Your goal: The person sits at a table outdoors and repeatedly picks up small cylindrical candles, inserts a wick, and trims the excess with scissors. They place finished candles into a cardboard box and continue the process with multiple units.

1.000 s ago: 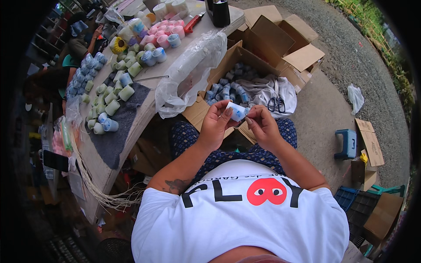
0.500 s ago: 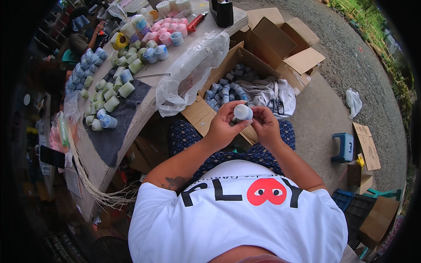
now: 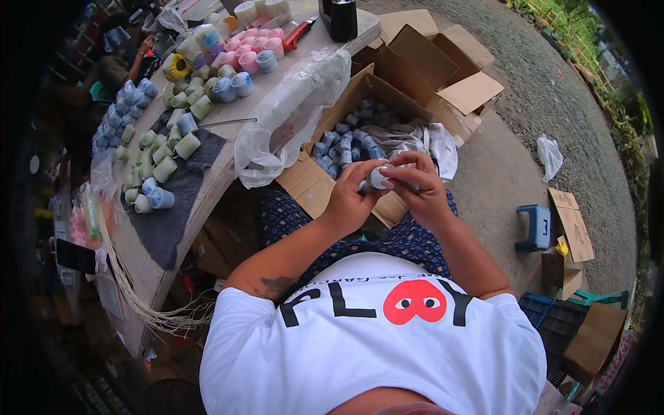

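Note:
Over my lap, in front of a carton, I hold a small pale blue-white candle (image 3: 377, 178) between both hands. My left hand (image 3: 351, 198) grips its side with thumb and fingers. The fingers of my right hand (image 3: 420, 188) are closed at its top and right side, hiding much of it. Just beyond, many blue candles (image 3: 344, 146) lie in the open cardboard carton (image 3: 398, 93). A grey-white cloth (image 3: 409, 143) is heaped at the carton's right.
On the table (image 3: 273, 83) at left stand green candles (image 3: 164, 169), pink candles (image 3: 272, 45) and a dark cloth (image 3: 169, 232). Clear plastic (image 3: 290, 114) overhangs its edge; white cords (image 3: 149, 297) hang down. A blue stool (image 3: 534, 227) is at right. Another person (image 3: 121, 69) sits far left.
My right hand has shifted left and up over the candle, its fingers now covering the top that showed before. The whole view has moved slightly.

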The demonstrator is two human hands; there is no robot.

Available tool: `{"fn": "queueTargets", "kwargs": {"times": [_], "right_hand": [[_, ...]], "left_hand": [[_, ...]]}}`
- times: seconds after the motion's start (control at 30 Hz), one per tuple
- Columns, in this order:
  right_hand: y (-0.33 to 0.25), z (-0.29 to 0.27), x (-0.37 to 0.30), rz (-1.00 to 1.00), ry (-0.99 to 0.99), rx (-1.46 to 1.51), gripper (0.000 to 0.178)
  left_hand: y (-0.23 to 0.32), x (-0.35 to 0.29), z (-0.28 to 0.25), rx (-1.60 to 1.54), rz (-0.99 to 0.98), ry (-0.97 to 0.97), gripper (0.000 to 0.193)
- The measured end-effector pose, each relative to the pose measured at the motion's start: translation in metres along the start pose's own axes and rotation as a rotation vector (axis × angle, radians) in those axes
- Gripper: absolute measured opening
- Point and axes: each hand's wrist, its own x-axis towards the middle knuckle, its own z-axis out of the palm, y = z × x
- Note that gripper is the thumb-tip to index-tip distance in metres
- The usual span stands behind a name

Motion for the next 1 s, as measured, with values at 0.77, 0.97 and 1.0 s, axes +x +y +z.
{"fn": "queueTargets", "kwargs": {"times": [0.77, 0.97, 1.0], "right_hand": [[0.022, 0.003, 0.002, 0.379, 0.057, 0.501, 0.018], [0.025, 0.008, 0.001, 0.541, 0.119, 0.58, 0.021], [0.027, 0.009, 0.0, 0.553, 0.114, 0.627, 0.021]], "left_hand": [[-0.019, 0.002, -0.004, -0.204, -0.007, -0.186, 0.015], [-0.021, -0.001, 0.001, -0.213, -0.027, -0.096, 0.008], [-0.021, -0.001, 0.001, -0.214, -0.025, -0.095, 0.008]]}}
